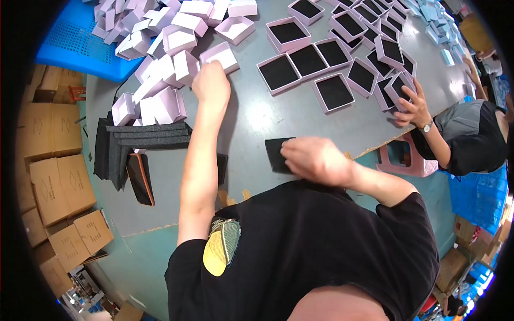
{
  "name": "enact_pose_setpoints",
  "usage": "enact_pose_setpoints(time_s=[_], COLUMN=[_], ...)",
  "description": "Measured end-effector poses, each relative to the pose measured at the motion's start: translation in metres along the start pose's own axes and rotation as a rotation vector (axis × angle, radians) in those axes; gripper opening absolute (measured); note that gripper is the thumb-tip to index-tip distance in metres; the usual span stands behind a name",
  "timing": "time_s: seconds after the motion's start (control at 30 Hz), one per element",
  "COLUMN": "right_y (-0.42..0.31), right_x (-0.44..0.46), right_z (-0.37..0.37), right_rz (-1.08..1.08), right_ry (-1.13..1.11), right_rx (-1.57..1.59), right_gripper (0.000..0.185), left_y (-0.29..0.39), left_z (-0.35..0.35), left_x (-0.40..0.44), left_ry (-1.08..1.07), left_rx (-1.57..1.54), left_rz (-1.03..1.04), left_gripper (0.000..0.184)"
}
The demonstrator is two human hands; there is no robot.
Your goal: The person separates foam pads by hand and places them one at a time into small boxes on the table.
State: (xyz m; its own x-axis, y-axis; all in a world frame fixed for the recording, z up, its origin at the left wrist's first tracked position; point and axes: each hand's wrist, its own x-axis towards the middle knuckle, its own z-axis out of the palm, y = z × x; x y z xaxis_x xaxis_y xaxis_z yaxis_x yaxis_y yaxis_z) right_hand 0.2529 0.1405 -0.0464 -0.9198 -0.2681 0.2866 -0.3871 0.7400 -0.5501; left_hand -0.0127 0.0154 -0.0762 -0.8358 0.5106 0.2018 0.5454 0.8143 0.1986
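At the pile's near edge, my left hand [211, 85] has its fingers closed on the rim of a pale lilac open box [227, 58]. My right hand [318, 160], a little blurred, pinches a thin black foam pad [277, 155] close to the table's front edge. Part of another black pad [221, 167] shows beside my left forearm. Stacked dark foam strips [150, 134] lie left of that arm, with a phone [140, 179] in an orange case just below them.
Lilac boxes with black inserts [309, 60] stand ahead and to the right. A co-worker's hand [415, 107] touches one there. A blue basket [80, 40] and loose lilac boxes [179, 40] occupy the far left. Cartons [61, 182] are stacked beside the table [251, 120].
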Motion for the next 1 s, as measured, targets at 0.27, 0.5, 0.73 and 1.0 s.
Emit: enact_pose_setpoints(time_s=[0.27,0.5,0.73,1.0], right_y=[0.034,0.052,0.053,0.051], right_x=[0.042,0.068,0.078,0.065], right_z=[-0.030,0.005,0.012,-0.001], right_rz=[0.161,-0.317,-0.260,-0.232], right_ry=[0.432,0.185,-0.050,0.050], right_rx=[0.123,-0.355,-0.321,-0.215], right_gripper=[0.021,0.033,0.032,0.026], left_y=[0.026,0.015,0.010,0.005], left_z=[-0.036,-0.004,-0.009,-0.057], left_x=[-0.114,-0.121,-0.105,-0.093], left_ry=[0.086,0.113,-0.104,-0.119], left_rx=[-0.307,-0.847,-0.881,-0.463], left_rz=[0.273,0.102,0.169,0.377], left_gripper=[0.014,0.079,0.103,0.081])
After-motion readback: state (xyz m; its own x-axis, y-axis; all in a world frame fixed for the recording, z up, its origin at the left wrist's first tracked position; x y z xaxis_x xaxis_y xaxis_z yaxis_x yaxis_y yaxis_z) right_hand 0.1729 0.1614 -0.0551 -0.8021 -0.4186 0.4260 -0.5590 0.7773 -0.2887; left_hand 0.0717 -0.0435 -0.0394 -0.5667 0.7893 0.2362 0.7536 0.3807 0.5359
